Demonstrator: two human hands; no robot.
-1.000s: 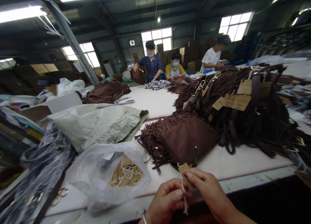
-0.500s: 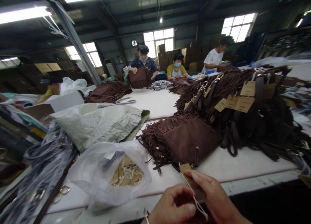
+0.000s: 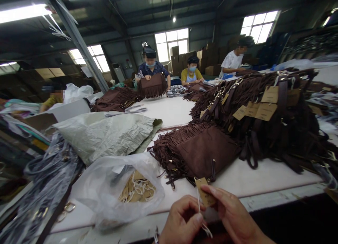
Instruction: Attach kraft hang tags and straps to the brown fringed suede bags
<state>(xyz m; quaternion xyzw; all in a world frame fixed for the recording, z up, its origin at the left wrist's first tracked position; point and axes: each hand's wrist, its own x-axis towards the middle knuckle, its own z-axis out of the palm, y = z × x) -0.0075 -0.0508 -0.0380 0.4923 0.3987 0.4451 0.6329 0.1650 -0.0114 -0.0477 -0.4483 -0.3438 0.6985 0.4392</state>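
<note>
At the table's front edge, my right hand (image 3: 233,215) pinches a brown paper hang tag (image 3: 206,194) between thumb and fingers. A white string (image 3: 199,198) runs from the tag's top hole down to my left hand (image 3: 182,217), whose thumb and finger are closed on it; its loose ends dangle below. Just beyond the tag lies a dark brown fringed bag (image 3: 208,152) with a zipper pull near its front edge. To the left, an opened clear plastic bag (image 3: 105,191) holds more tags (image 3: 138,189) with white strings.
A tall heap of fringed bags (image 3: 264,131) with tags and straps fills the right. Plastic-wrapped straps (image 3: 55,180) and a pale green sheet (image 3: 105,134) lie left. Across the table (image 3: 174,113), a co-worker (image 3: 151,69) holds a fringed bag; other people sit or stand farther back.
My left hand has drawn the string leftward and now pinches it lower, beside the tag. The tag stands more exposed in my right hand. The co-worker's bag has lowered slightly.
</note>
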